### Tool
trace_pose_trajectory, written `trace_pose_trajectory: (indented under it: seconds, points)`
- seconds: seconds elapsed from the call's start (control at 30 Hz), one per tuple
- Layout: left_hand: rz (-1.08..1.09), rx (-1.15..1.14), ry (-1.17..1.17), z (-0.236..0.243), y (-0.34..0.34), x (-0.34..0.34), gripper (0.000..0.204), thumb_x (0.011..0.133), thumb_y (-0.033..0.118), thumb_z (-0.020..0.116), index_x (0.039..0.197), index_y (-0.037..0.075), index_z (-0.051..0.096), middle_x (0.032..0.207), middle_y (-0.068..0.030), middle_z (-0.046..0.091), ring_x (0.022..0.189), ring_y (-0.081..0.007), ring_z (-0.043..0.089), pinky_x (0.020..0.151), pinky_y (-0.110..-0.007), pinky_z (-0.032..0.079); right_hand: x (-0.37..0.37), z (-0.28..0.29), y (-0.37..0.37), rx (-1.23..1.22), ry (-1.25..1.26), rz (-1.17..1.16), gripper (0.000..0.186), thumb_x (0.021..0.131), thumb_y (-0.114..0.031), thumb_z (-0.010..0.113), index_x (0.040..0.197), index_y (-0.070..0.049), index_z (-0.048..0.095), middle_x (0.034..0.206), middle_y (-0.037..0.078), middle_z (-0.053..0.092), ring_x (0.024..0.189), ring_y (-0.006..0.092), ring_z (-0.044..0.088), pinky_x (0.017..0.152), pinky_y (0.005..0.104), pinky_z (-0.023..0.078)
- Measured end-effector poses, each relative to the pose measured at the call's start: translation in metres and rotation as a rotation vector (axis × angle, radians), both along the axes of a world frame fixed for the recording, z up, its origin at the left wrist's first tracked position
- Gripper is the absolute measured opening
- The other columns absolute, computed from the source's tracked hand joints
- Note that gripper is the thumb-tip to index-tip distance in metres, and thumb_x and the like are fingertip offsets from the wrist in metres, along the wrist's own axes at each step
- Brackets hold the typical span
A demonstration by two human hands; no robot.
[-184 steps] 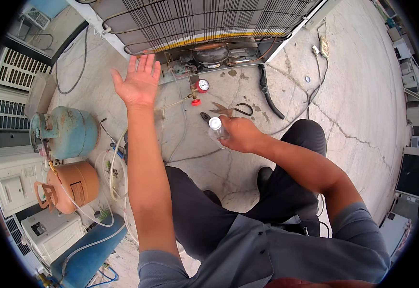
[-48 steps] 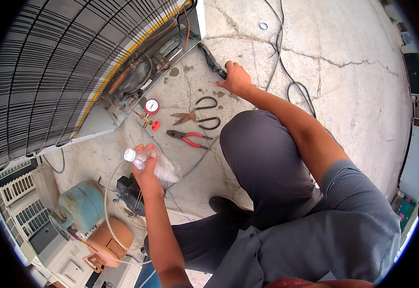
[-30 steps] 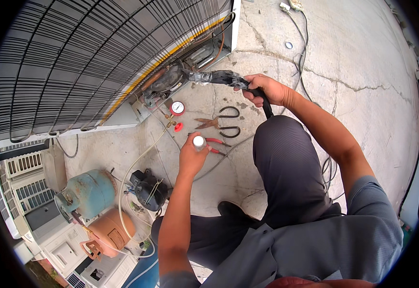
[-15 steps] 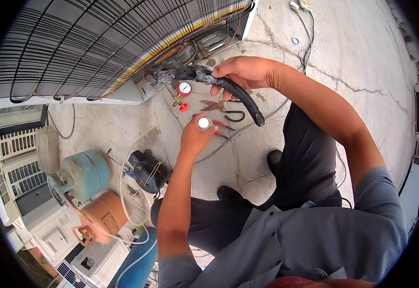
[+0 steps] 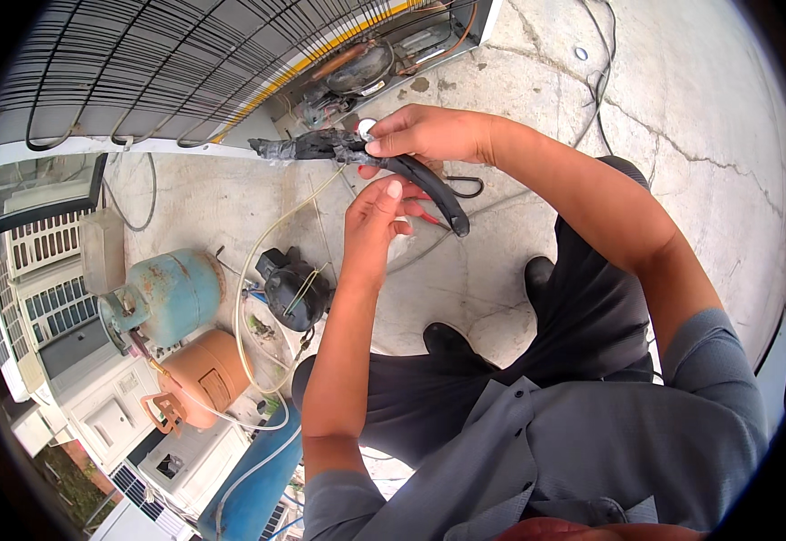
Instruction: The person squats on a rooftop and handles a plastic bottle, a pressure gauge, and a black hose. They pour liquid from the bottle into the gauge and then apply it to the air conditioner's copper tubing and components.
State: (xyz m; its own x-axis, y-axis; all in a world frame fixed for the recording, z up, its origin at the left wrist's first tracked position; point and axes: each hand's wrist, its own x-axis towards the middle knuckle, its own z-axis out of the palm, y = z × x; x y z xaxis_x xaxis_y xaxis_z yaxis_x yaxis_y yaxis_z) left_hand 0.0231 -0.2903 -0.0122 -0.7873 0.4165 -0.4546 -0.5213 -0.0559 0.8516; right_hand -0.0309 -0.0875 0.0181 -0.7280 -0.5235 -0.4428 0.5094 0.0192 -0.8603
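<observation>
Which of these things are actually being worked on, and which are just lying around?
In hand:
- right hand grips black curved foam-sleeved pipe
- left hand beneath it

Lying about:
- blue-green gas cylinder
- orange gas cylinder
- black round compressor

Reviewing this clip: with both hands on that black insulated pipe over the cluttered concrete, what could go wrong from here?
1. The right hand grips the black insulated pipe near its ragged wrapped end, and the left hand supports it from below; torn wrapping might hide sharp edges.
2. The thin hose loops across the floor by the black compressor and the person's shoe, a likely snag or trip.
</observation>
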Motion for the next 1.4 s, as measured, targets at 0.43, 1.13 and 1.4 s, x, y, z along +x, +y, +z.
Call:
trace_pose_trajectory:
  seconds: [0.43,1.13,1.4]
  points:
    - [0.546,0.164,0.027,0.010,-0.003,-0.022,0.029,0.096,0.029,0.072,0.100,0.007,0.054,0.094,-0.0098,0.070,0.078,-0.0196,0.070,0.070,-0.033,0.057,0.010,-0.003,-0.025,0.017,0.455,-0.113,0.035,0.099,-0.035,0.061,0.114,-0.003,0.064,0.108,0.006,0.065,0.093,0.0148,0.060,0.082,0.0315,0.051]
    - [0.532,0.433,0.017,0.006,-0.029,-0.045,0.027,0.093,0.011,0.063,0.120,0.004,0.062,0.109,-0.0100,0.070,0.098,-0.0234,0.069,0.092,-0.039,0.056,0.000,-0.009,-0.009,-0.067,0.059,-0.305,0.020,0.100,-0.019,0.061,0.115,-0.006,0.066,0.088,0.006,0.070,0.065,0.0095,0.064,0.055,0.0227,0.050]
    - [0.538,0.515,-0.108,0.009,-0.028,-0.045,0.022,0.095,0.024,0.061,0.108,0.005,0.062,0.110,-0.0115,0.070,0.106,-0.0264,0.066,0.096,-0.043,0.054,0.006,-0.009,-0.019,0.088,0.260,-0.233,0.019,0.100,-0.002,0.057,0.113,-0.003,0.071,0.094,-0.002,0.069,0.081,0.0050,0.061,0.068,0.0222,0.052]
